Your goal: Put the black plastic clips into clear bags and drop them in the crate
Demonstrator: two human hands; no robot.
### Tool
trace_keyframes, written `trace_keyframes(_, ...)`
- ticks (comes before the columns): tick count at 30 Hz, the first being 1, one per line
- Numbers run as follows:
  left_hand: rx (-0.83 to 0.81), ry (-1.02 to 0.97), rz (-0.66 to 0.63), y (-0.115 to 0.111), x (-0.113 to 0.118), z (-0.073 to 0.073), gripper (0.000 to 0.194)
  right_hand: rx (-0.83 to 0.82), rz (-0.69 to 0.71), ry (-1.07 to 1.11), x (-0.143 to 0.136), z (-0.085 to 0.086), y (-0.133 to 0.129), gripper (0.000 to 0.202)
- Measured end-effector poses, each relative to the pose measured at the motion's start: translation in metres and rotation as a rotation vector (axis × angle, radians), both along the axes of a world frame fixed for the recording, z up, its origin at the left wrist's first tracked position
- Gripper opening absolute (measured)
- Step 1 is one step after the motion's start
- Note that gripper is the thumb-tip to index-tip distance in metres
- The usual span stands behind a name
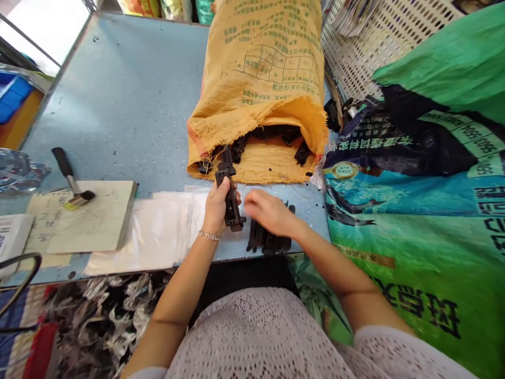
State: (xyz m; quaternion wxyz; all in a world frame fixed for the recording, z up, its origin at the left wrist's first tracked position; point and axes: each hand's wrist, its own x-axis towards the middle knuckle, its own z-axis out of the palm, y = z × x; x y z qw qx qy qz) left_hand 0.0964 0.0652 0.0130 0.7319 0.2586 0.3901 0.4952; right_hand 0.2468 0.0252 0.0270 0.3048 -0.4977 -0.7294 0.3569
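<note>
My left hand (218, 206), with a bracelet at the wrist, is wrapped round a long black plastic part (231, 202) that stands out past the thumb. Just right of it hovers my right hand (263, 208), its fingers curled and blurred; what they hold, if anything, is hidden. Below the right hand, several black parts (272, 241) lie side by side at the table's front edge. An orange woven sack (260, 79) lies with its mouth toward me, and more black parts (302, 152) show inside it.
Clear plastic bags (158, 226) lie flat on the blue table (130, 95). Farther left are a notebook (98, 226), a black-handled brush (67, 168) and a white box (11, 237). Green and blue sacks (414, 210) and a white perforated basket (379, 52) stand at the right.
</note>
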Motion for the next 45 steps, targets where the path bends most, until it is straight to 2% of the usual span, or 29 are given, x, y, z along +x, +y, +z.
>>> trace_keyframes(3, -0.083, -0.103, -0.102, -0.002, 0.005, 0.003, 0.05, 0.274, 0.083, -0.308, 0.0, -0.011, -0.034, 0.052)
trace_keyframes(6, -0.135, -0.093, -0.142, -0.008, 0.005, 0.002, 0.052, 0.294, 0.163, -0.359, 0.001, -0.022, -0.039, 0.051)
trace_keyframes(9, -0.073, -0.006, -0.029, -0.013, -0.003, 0.0, 0.052, 0.135, 0.215, -0.288, 0.003, -0.019, -0.018, 0.046)
trace_keyframes(11, -0.02, 0.083, 0.014, -0.016, -0.011, 0.001, 0.051, 0.125, 0.135, -0.242, 0.003, -0.01, 0.002, 0.039)
trace_keyframes(13, -0.012, 0.154, -0.032, -0.019, -0.018, 0.003, 0.049, 0.201, 0.012, -0.227, 0.0, 0.001, 0.018, 0.034)
trace_keyframes(15, -0.006, 0.189, -0.102, -0.023, -0.023, 0.005, 0.048, 0.232, -0.055, -0.232, -0.004, 0.011, 0.029, 0.031)
trace_keyframes(20, 0.123, 0.294, -0.174, -0.03, -0.03, 0.003, 0.04, 0.109, -0.03, -0.121, -0.005, 0.016, 0.03, 0.033)
trace_keyframes(24, 0.161, 0.352, -0.183, -0.031, -0.034, -0.003, 0.044, -0.233, 0.058, 0.116, -0.001, 0.011, 0.025, 0.045)
trace_keyframes(25, 0.148, 0.338, -0.183, -0.031, -0.035, -0.004, 0.044, -0.246, 0.073, 0.107, 0.001, 0.011, 0.025, 0.047)
trace_keyframes(27, 0.088, 0.27, -0.223, -0.032, -0.038, -0.005, 0.042, -0.069, 0.084, -0.051, 0.005, 0.014, 0.027, 0.046)
trace_keyframes(30, -0.018, 0.122, -0.327, -0.036, -0.04, -0.002, 0.04, 0.351, 0.175, -0.387, 0.009, 0.019, 0.032, 0.04)
trace_keyframes(32, -0.046, 0.054, -0.367, -0.039, -0.039, 0.0, 0.04, 0.465, 0.26, -0.497, 0.008, 0.018, 0.033, 0.04)
trace_keyframes(34, -0.051, 0.048, -0.339, -0.041, -0.035, 0.0, 0.041, 0.414, 0.225, -0.481, 0.006, 0.013, 0.032, 0.041)
trace_keyframes(38, -0.017, 0.193, -0.26, -0.043, -0.028, -0.006, 0.044, 0.125, 0.093, -0.396, 0.005, 0.003, 0.022, 0.042)
trace_keyframes(42, -0.024, 0.26, -0.366, -0.041, -0.026, -0.01, 0.048, 0.226, 0.161, -0.552, 0.014, 0.003, 0.019, 0.038)
trace_keyframes(45, -0.059, 0.299, -0.373, -0.039, -0.026, -0.013, 0.059, 0.106, 0.24, -0.568, 0.023, 0.007, 0.036, 0.042)
